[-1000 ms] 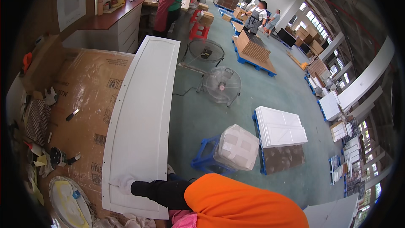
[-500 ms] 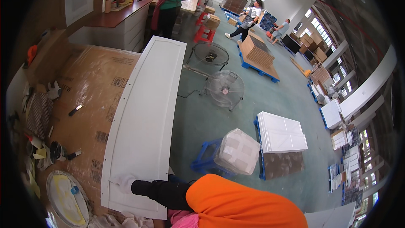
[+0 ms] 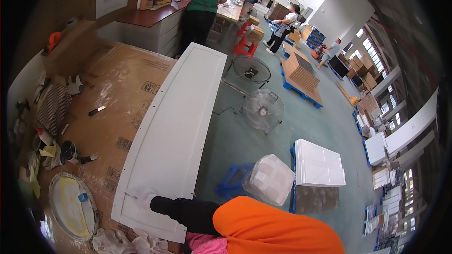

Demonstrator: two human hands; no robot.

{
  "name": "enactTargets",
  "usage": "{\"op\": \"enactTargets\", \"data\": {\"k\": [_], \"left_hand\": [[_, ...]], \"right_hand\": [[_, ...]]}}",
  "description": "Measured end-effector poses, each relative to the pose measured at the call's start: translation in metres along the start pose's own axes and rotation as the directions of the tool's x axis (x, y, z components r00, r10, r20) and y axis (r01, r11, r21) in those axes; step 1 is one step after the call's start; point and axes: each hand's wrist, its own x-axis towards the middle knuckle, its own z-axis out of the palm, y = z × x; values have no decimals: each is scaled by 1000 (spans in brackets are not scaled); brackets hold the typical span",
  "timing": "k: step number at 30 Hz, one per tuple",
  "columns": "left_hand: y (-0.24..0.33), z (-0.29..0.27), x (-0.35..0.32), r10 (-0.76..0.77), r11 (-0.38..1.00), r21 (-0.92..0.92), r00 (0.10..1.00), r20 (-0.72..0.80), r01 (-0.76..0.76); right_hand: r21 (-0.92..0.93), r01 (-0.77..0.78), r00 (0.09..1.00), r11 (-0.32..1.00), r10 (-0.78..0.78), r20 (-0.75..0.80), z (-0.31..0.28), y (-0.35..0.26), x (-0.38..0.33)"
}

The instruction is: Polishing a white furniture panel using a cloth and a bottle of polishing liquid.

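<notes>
A long white panel (image 3: 174,127) with a raised frame and small dark holes along its edges lies across the cardboard-covered bench, its right side overhanging the floor. My right hand (image 3: 142,198), in a white glove with a black cuff and orange sleeve above it, rests on the panel's near end. The glove blends into the white surface, so its fingers and anything under them cannot be made out. My left hand is out of sight. Left of the panel's near end sits a round lid (image 3: 56,202) with yellow filler and a small blue piece on it.
The brown cardboard (image 3: 101,136) holds a putty knife (image 3: 97,111), a dark open can (image 3: 69,151) and a striped cloth (image 3: 54,108). White rags (image 3: 134,243) lie at the near edge. Right of the panel stand floor fans (image 3: 263,111), a wrapped bundle (image 3: 270,178) and stacked white panels (image 3: 320,162). Co-workers are farther off.
The view has shifted, so the scene sits a little farther right and lower. My right hand stays at the panel's near end. The co-worker in green has turned more away.
</notes>
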Motion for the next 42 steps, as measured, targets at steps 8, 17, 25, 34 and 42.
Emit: {"op": "enactTargets", "data": {"k": [8, 17, 25, 34, 42], "left_hand": [[3, -4, 1, -22, 1000, 0, 1000, 15, 22], [31, -33, 10, -36, 999, 12, 997, 73, 35], [14, -17, 8, -83, 997, 17, 994, 78, 82], [-8, 4, 2, -89, 996, -20, 994, 64, 90], [-37, 40, 0, -44, 997, -61, 999, -9, 43]], "right_hand": [[11, 34, 995, 999, -33, -95, -1, -1, -4], [3, 11, 998, 1000, -11, -66, 7, 7, 2], [-25, 17, 1000, 1000, -17, -4, 11, 10, 6], [-19, 44, 996, 999, -46, -72, 19, 14, 7], [-46, 145, 982, 988, -149, -116, 21, 18, 10]]}}
